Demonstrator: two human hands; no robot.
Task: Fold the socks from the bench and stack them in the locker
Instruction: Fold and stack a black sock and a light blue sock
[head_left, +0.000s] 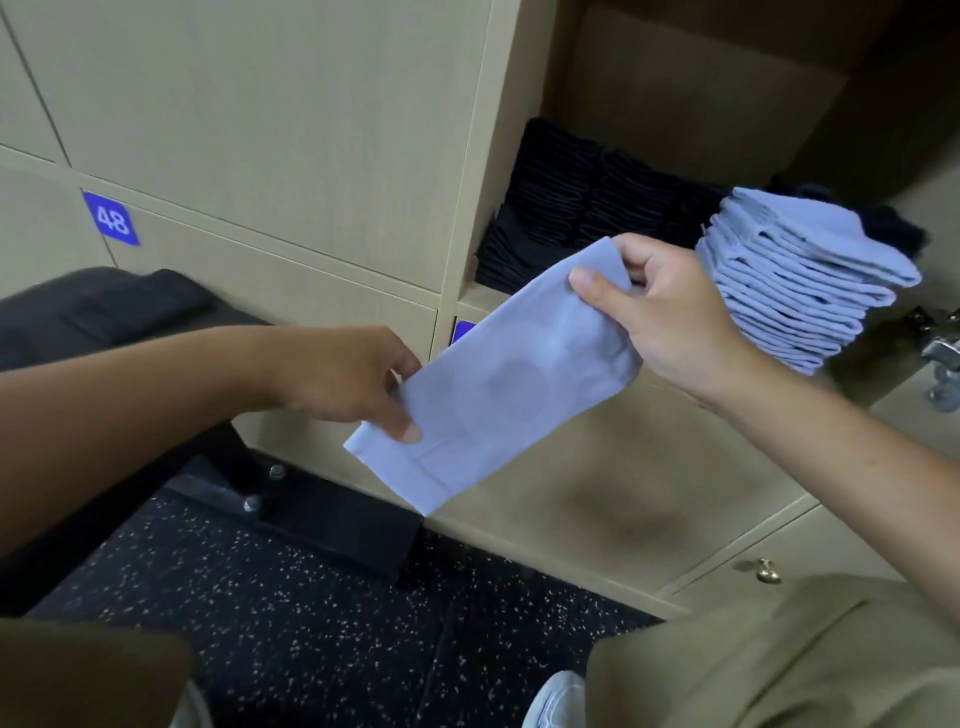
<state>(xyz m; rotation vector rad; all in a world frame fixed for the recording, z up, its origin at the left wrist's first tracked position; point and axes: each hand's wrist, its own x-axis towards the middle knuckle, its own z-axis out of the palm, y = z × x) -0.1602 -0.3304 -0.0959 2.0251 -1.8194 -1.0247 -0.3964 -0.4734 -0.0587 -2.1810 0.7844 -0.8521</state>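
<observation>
Stretching the sock (498, 384) between both hands, left (358, 379) pinching at 7 o'clock, right (660, 312) at 1; we judge it light, limp, best held by its ends.

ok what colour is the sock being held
Light blue sock, matching the folded stack in the locker; head view.

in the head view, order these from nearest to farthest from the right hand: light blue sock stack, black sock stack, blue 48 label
From the right hand:
1. Light blue sock stack, just to its right at the front of the open locker.
2. Black sock stack, above and left of the hand, deeper in the locker.
3. Blue 48 label, far left on a closed locker door.
</observation>
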